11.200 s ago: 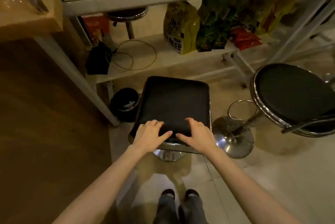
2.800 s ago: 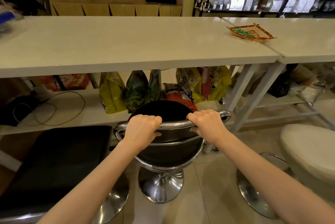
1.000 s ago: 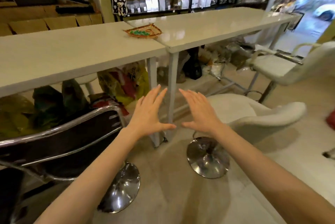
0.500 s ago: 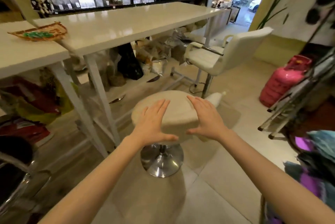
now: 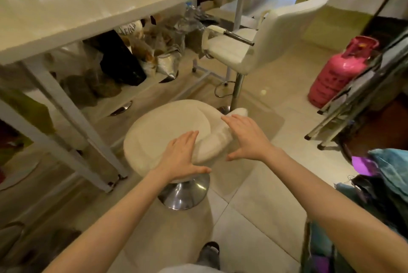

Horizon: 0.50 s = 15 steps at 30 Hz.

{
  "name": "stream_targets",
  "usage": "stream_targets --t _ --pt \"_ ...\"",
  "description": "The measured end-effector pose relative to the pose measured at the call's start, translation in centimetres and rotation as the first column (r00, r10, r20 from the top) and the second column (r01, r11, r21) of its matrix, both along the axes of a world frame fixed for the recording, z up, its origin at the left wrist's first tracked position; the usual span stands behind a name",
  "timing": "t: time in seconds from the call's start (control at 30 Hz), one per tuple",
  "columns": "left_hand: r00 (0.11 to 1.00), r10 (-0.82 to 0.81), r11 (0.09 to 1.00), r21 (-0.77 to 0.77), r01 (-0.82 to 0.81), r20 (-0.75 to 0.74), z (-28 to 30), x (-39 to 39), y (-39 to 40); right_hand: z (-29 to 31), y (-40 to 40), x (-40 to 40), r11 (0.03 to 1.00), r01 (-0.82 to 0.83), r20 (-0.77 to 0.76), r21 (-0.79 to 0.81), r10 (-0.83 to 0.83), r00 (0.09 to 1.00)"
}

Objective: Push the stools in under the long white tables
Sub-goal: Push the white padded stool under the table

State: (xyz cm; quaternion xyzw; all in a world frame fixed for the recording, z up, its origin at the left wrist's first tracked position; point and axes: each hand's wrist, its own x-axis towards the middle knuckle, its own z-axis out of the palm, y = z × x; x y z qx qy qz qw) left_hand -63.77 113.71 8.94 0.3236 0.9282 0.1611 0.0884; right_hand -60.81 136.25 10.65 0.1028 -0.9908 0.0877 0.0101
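Note:
A round cream stool [image 5: 163,131] with a low curved backrest and a chrome base stands on the tiles just outside the long white table [image 5: 106,1]. My left hand [image 5: 180,158] lies flat on the near part of its seat, fingers spread. My right hand [image 5: 245,138] is open against the backrest at the stool's right side. Further along the table stands a white bar chair [image 5: 260,41] with armrests, its seat out from under the top.
Bags and sacks [image 5: 141,56] fill the low shelf under the table. A pink gas cylinder [image 5: 337,74] stands on the floor at right, beside metal folding legs [image 5: 344,105]. Piled cloth [image 5: 384,173] sits at the right edge. White table legs [image 5: 72,118] stand left of the stool.
I have stepped closer to the cream stool. My hands have come down from above it onto its seat and backrest. The view has tilted down.

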Motion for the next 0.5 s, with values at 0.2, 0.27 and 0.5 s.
stream_targets --t 0.2,0.27,0.5 --pt "0.996 0.084 0.993 -0.088 -0.08 0.044 -1.2 -1.3 2.0 -2.1 1.1 -3.3 0.967 -0.213 0.09 0.141 0.202 0.975" --pt "0.994 0.112 0.987 -0.119 -0.111 -0.001 -1.5 -1.1 2.4 -2.4 1.7 -4.3 0.944 -0.283 0.121 0.17 0.265 0.957" --pt "0.961 0.221 0.949 -0.192 -0.252 -0.168 -3.7 0.3 3.7 -3.5 4.0 -7.6 0.859 -0.492 0.135 0.142 0.475 0.87"
